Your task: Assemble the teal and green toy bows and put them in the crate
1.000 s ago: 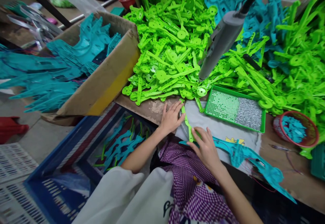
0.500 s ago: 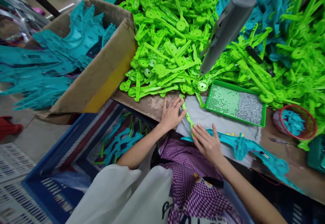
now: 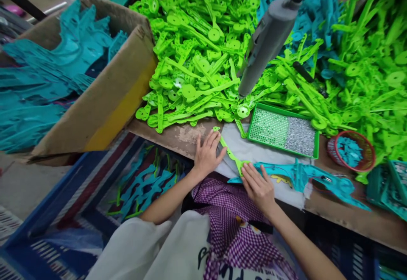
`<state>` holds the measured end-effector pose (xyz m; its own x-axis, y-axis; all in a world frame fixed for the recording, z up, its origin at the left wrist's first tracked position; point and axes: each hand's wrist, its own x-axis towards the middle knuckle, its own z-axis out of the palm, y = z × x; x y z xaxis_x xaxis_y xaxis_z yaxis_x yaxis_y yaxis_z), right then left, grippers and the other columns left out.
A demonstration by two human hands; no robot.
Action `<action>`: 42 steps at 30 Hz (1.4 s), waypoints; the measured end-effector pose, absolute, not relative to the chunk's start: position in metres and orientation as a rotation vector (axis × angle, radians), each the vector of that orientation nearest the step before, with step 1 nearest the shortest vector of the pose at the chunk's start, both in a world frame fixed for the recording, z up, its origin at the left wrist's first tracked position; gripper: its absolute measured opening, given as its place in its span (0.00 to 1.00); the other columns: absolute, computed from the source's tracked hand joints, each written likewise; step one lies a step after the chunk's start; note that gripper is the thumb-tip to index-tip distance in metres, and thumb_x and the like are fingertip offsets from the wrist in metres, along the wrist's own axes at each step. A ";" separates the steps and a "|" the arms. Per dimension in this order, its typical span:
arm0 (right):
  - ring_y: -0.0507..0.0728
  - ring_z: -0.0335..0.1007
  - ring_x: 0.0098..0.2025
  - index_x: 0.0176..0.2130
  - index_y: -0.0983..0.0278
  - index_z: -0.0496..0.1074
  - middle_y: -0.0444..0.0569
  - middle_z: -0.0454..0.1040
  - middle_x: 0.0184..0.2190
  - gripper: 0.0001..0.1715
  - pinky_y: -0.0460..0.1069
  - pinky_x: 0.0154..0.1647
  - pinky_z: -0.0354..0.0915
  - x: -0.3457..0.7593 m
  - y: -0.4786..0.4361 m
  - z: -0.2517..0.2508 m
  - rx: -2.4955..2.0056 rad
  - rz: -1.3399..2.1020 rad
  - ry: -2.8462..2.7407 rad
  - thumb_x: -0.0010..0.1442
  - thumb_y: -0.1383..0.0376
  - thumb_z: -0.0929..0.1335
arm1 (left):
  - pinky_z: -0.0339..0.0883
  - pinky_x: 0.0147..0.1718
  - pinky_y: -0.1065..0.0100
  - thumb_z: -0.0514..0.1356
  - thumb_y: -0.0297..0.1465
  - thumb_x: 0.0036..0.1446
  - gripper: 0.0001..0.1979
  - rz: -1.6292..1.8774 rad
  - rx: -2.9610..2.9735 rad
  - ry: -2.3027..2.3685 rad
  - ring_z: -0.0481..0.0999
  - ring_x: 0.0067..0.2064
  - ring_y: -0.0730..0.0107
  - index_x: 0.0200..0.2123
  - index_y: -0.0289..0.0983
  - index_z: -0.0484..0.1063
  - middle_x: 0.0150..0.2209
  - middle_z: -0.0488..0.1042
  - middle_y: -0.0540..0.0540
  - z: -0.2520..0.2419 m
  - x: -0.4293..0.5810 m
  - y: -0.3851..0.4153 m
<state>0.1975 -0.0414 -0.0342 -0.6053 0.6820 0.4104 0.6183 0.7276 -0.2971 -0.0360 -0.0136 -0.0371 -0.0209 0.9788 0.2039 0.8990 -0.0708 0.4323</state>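
My left hand lies flat on the bench edge, fingers stretched out, its fingertips against a long green plastic arm. My right hand rests with fingers extended on the lower end of that green arm, where it meets a teal plastic piece lying across the white cloth. Neither hand is wrapped round anything. A grey power screwdriver hangs above the bench, its tip over the green pile.
A big heap of green plastic parts covers the bench. A green tray of screws sits right of my hands, a red basket beyond it. A cardboard box of teal parts stands left. A blue crate is below.
The view has shifted, so everything sits a little further left. My right hand has slid slightly along the green arm. Both hands stay flat on the parts.
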 end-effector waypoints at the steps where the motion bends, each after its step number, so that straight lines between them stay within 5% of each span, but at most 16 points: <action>1: 0.58 0.67 0.58 0.59 0.63 0.64 0.53 0.73 0.53 0.28 0.59 0.64 0.58 0.198 -0.041 -0.035 -0.981 0.184 -2.419 0.60 0.71 0.67 | 0.41 0.66 0.47 0.53 0.37 0.63 0.20 0.711 2.100 1.981 0.60 0.64 0.57 0.56 0.38 0.66 0.60 0.67 0.40 -0.038 -0.037 -0.016; 7: 0.58 0.65 0.60 0.59 0.64 0.65 0.52 0.71 0.55 0.25 0.62 0.64 0.58 0.201 -0.038 -0.033 -0.969 0.268 -2.425 0.62 0.70 0.64 | 0.53 0.63 0.53 0.53 0.36 0.64 0.13 0.751 2.217 1.682 0.67 0.60 0.63 0.47 0.40 0.73 0.52 0.75 0.44 -0.033 -0.029 -0.029; 14: 0.58 0.60 0.62 0.64 0.65 0.56 0.53 0.67 0.58 0.31 0.61 0.67 0.52 0.203 -0.044 -0.029 -0.986 0.192 -2.520 0.64 0.68 0.64 | 0.43 0.65 0.50 0.55 0.38 0.63 0.11 0.763 2.119 1.932 0.69 0.59 0.62 0.43 0.39 0.73 0.50 0.75 0.44 -0.022 -0.001 -0.031; 21: 0.57 0.68 0.57 0.59 0.62 0.65 0.51 0.73 0.53 0.25 0.61 0.68 0.47 0.191 -0.048 -0.028 -1.067 0.212 -2.359 0.62 0.70 0.64 | 0.54 0.58 0.54 0.56 0.37 0.62 0.10 0.819 2.073 2.022 0.70 0.57 0.62 0.41 0.40 0.73 0.49 0.76 0.43 -0.036 0.001 -0.034; 27: 0.58 0.74 0.50 0.49 0.59 0.73 0.49 0.78 0.47 0.15 0.61 0.59 0.62 0.183 -0.031 0.016 -1.187 0.544 -2.150 0.64 0.65 0.64 | 0.51 0.60 0.50 0.56 0.38 0.61 0.12 0.817 2.073 2.054 0.63 0.62 0.59 0.43 0.39 0.74 0.60 0.65 0.38 -0.036 0.000 -0.035; 29: 0.58 0.71 0.54 0.53 0.59 0.70 0.52 0.75 0.51 0.18 0.59 0.56 0.66 0.170 0.002 0.046 -1.184 0.593 -1.912 0.65 0.63 0.62 | 0.51 0.60 0.50 0.56 0.38 0.61 0.11 0.839 2.094 2.046 0.63 0.62 0.58 0.42 0.39 0.73 0.60 0.66 0.38 -0.037 0.000 -0.035; 33: 0.60 0.56 0.65 0.63 0.60 0.55 0.56 0.62 0.62 0.31 0.64 0.61 0.59 0.122 0.109 0.099 -1.033 0.494 -1.584 0.65 0.54 0.61 | 0.52 0.60 0.48 0.56 0.38 0.61 0.11 0.863 2.093 2.048 0.64 0.62 0.57 0.41 0.39 0.73 0.59 0.66 0.37 -0.038 0.000 -0.034; 38: 0.57 0.70 0.48 0.52 0.61 0.67 0.49 0.74 0.44 0.33 0.56 0.48 0.69 0.083 0.198 0.116 -0.720 0.872 -1.731 0.57 0.44 0.65 | 0.53 0.59 0.47 0.57 0.37 0.61 0.10 0.882 2.094 2.057 0.64 0.62 0.56 0.41 0.39 0.74 0.59 0.67 0.37 -0.035 0.000 -0.033; 42: 0.54 0.71 0.39 0.47 0.61 0.68 0.46 0.72 0.37 0.30 0.52 0.39 0.71 0.098 0.196 0.112 -0.763 0.798 -1.498 0.54 0.44 0.67 | 0.54 0.58 0.47 0.57 0.36 0.60 0.10 0.895 2.106 2.051 0.64 0.62 0.56 0.41 0.39 0.73 0.59 0.67 0.37 -0.036 0.000 -0.033</action>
<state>0.0981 0.1955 0.1122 -0.0702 0.8353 0.5452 0.0135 0.5473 -0.8368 0.0003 -0.0325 -0.0358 -0.0592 0.9337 0.3530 0.8939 -0.1078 0.4351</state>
